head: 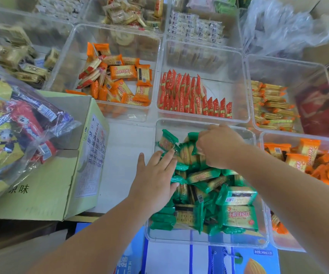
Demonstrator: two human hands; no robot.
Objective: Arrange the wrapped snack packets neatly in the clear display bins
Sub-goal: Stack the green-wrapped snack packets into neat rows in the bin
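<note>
Bare forearms [92,234] extend from the lower edge over the nearest clear bin [205,241], which is heaped with green packets [236,206]. On the left hand [155,178] the fingers [167,159] are straight and spread, palm down, lying flat on the packets against the bin's left wall, holding nothing. On the right hand [221,148], with the wrist bent and knuckles up, the fingers [201,143] curl downward and grip a few green packets standing on edge near the bin's far end. Most of the other green packets lie jumbled at all angles toward the near end. Beyond this bin, a second bin holds red packets [181,95] standing in rows, and left of that a third holds orange packets [120,80] in a loose pile. More bins of orange and yellow packets sit to the right. All rest on a white desk [124,151]. At the left a pale green cardboard box [40,194] carries a clear plastic bag [11,125] of colourful snacks.
</note>
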